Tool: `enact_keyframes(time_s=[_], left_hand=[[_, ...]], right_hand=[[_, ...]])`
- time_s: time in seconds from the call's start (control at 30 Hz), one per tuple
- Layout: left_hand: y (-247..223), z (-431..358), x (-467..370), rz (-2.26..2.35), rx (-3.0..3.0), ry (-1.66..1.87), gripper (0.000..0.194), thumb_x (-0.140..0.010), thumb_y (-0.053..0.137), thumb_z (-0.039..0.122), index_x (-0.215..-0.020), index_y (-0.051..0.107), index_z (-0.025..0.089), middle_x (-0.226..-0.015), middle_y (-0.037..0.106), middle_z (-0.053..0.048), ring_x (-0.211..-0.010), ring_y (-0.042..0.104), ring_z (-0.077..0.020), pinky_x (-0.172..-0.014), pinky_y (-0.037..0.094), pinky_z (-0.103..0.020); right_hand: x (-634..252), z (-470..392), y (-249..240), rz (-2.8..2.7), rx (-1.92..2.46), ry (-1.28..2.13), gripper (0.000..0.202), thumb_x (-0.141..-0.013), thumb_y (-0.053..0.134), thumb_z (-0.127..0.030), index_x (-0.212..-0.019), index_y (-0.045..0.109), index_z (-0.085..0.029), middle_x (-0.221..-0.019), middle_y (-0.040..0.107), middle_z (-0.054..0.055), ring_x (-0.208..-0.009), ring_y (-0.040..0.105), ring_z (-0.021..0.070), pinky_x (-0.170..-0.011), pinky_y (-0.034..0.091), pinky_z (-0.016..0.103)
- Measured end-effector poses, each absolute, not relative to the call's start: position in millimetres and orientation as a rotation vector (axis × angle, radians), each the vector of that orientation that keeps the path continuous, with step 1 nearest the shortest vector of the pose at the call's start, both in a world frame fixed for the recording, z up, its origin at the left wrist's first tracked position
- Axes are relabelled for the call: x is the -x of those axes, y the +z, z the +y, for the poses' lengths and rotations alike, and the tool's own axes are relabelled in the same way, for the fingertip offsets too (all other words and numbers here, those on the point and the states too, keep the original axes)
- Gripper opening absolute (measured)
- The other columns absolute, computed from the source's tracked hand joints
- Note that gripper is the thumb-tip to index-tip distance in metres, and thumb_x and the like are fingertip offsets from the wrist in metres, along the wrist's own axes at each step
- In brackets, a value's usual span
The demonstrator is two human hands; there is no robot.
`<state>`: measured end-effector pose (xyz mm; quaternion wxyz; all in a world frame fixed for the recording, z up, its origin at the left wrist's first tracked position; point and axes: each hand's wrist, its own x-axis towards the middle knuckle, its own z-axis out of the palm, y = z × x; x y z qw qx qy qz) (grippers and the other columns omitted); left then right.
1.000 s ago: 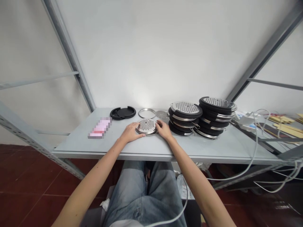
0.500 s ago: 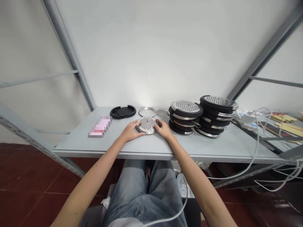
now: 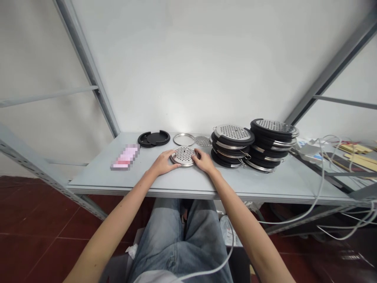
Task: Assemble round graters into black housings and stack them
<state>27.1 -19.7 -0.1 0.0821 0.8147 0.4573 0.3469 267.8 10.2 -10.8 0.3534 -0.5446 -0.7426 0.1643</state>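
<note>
A round perforated metal plate (image 3: 184,155) with a shiny rim lies flat on the grey table (image 3: 123,181) in front of me. My left hand (image 3: 165,162) grips its left edge, thumb along the near side and fingers at the far side. On the opposite edge, my right hand (image 3: 204,160) holds the plate with its thumb on the top and fingers round the rim. Just behind it lie a bare metal ring (image 3: 184,145) and a loose perforated disc (image 3: 203,141). Black round holders (image 3: 157,138) lie to the left of the ring.
Two stacks of black-rimmed perforated plates with wire clips stand to the right, a nearer stack (image 3: 231,153) and a taller one (image 3: 266,151). A blurred pink item (image 3: 126,157) lies at left. A white cable (image 3: 319,184) hangs over the right edge. Metal posts frame both sides.
Both hands stay on the perforated plate in nearly the same place. The whole view has shifted very slightly; nothing on the table has visibly moved.
</note>
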Motion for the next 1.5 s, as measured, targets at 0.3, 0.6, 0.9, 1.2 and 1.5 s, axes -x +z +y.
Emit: enact_keyframes(time_s=[0.3,0.6,0.9,1.2,1.5], left_hand=[[-3,-18,-26,1.428,-2.452,0.960,0.066,-0.071,0.074,0.050,-0.125,0.059,0.016,-0.133,0.056,-0.016,-0.125,0.051,-0.0321,-0.109,0.039,-0.047],[-7,-16,-26,1.425,-2.462,0.928,0.064,-0.072,0.071,0.054,-0.123,0.062,0.017,-0.141,0.050,-0.016,-0.133,0.043,-0.0332,-0.112,0.035,-0.049],[-5,-16,-27,1.400,-2.533,0.897,0.066,-0.072,0.071,0.053,-0.126,0.060,0.016,-0.137,0.055,-0.015,-0.133,0.045,-0.0323,-0.111,0.036,-0.047],[-4,-17,-27,1.344,-2.633,1.031,0.054,-0.081,0.069,0.048,-0.124,0.059,0.017,-0.134,0.057,-0.013,-0.128,0.048,-0.0300,-0.109,0.036,-0.048],[1,-17,-26,1.379,-2.321,1.390,0.032,-0.093,0.053,0.041,-0.113,0.064,0.019,-0.110,0.069,-0.008,-0.104,0.062,-0.0236,-0.096,0.047,-0.041]], right_hand=[[-267,10,-11,-1.962,1.398,0.385,0.049,-0.085,0.057,-0.039,-0.127,0.059,-0.013,-0.121,0.065,0.017,-0.111,0.061,0.0309,-0.099,0.045,0.045],[-267,17,-19,-2.034,1.313,0.348,0.049,-0.087,0.054,-0.035,-0.130,0.056,-0.011,-0.141,0.051,0.017,-0.130,0.048,0.0297,-0.111,0.034,0.045],[-266,17,-15,-2.107,1.349,0.320,0.046,-0.090,0.049,-0.033,-0.130,0.059,-0.013,-0.140,0.052,0.014,-0.132,0.047,0.0272,-0.112,0.033,0.042],[-268,12,-12,-1.963,1.258,0.438,0.040,-0.091,0.047,-0.038,-0.115,0.069,-0.014,-0.124,0.065,0.014,-0.119,0.058,0.0292,-0.105,0.040,0.044],[-270,3,-7,-1.799,0.956,0.463,0.046,-0.078,0.067,-0.047,-0.114,0.066,-0.019,-0.120,0.066,0.010,-0.111,0.061,0.0269,-0.097,0.047,0.042]])
